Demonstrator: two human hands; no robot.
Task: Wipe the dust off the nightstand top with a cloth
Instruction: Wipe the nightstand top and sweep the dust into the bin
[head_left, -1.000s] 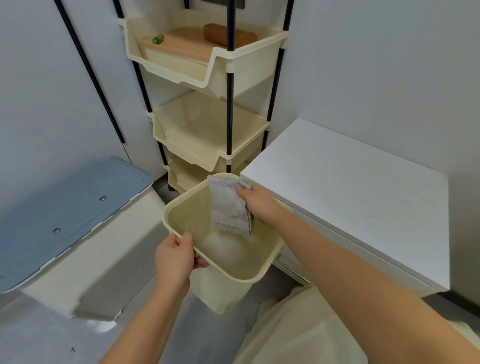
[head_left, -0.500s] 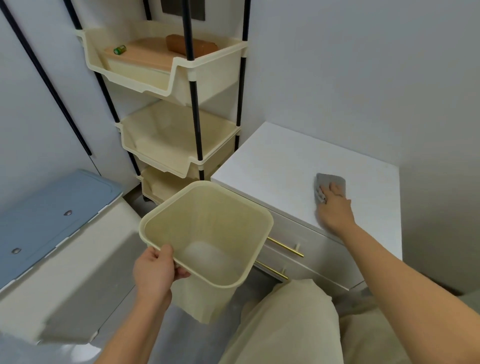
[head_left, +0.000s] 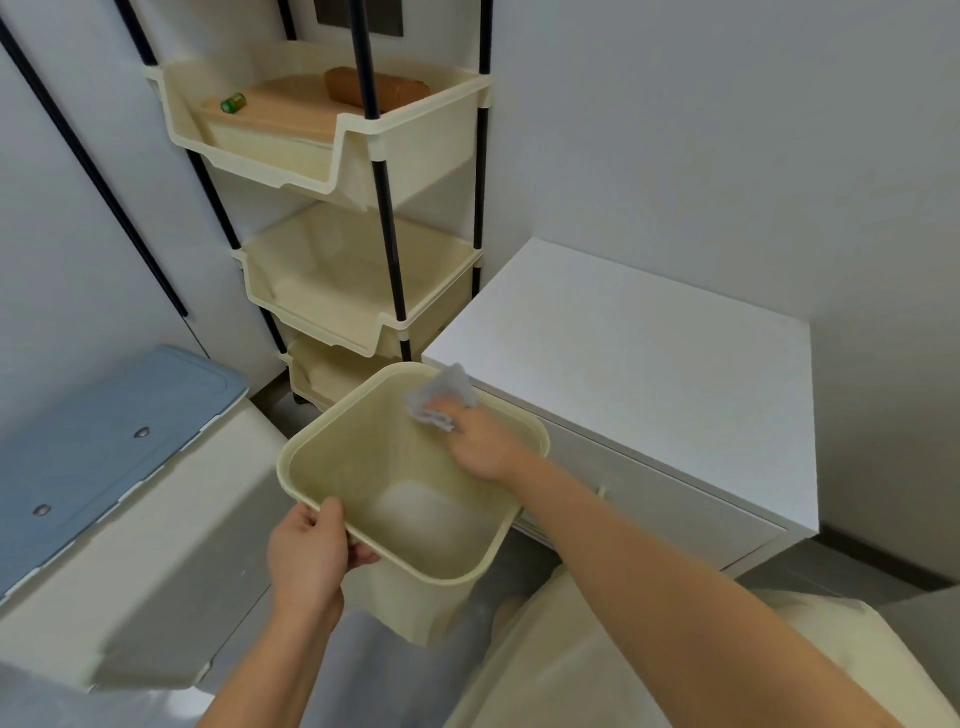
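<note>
the right hand (head_left: 480, 447) grips a bunched grey cloth (head_left: 441, 397), fingers curled round it, over the 1 o'clock corner of a cream bin (head_left: 426, 571). the cloth sits just beside the near left corner of the white nightstand (head_left: 649, 353); whether it touches the top, i cannot tell. the left hand (head_left: 306, 551) clamps the bin's rim at 7 o'clock, thumb on top. a cream tiered rack (head_left: 363, 322) stands at the bin's 12 o'clock, and a blue-lidded box (head_left: 104, 431) at 9 o'clock.
</note>
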